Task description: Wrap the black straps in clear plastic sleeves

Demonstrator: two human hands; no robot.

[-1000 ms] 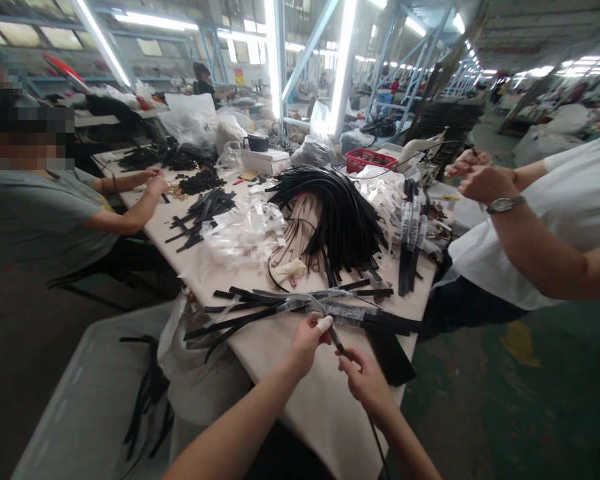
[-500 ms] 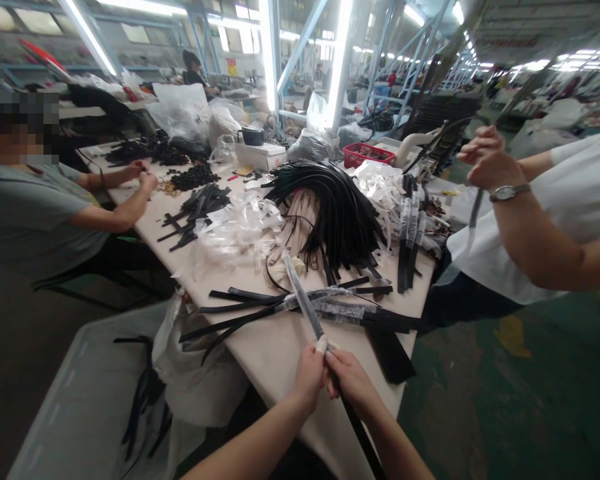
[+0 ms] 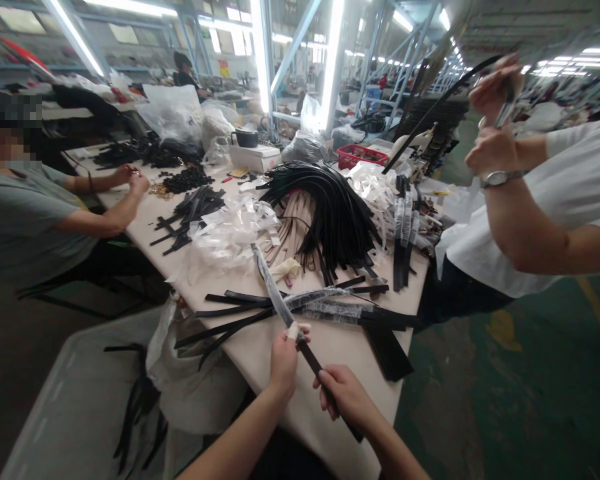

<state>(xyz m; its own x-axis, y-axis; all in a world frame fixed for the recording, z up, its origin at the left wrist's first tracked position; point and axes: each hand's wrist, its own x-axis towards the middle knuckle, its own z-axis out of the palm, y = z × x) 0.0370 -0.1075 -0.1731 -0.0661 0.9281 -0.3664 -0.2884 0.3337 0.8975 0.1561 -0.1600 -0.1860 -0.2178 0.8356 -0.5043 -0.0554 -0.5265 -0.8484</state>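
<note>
A black strap (image 3: 311, 360) slants over the near end of the table, its far part sheathed in see-through plastic film (image 3: 273, 287). My left hand (image 3: 286, 357) is closed round it where the film meets bare black, with a whitish cover on the thumb. Lower down the strap, my right hand (image 3: 344, 393) grips the bare part between thumb and fingers. Beneath the wrapped end lie more black straps (image 3: 235, 313), some bound by plastic wrap (image 3: 330, 309). A flat black piece (image 3: 387, 353) rests to the right of my hands.
A big heap of black straps (image 3: 335, 213) stands mid-table, with white plastic strips (image 3: 233, 230) beside it. A person (image 3: 35, 200) handles small parts at left; another person (image 3: 545, 200) raises a black strap at right. A pale bin (image 3: 70, 373) stands lower left.
My right hand has slid down the strap towards me, away from my left hand. The strap's wrapped tip has swung left. The person at right has raised both hands.
</note>
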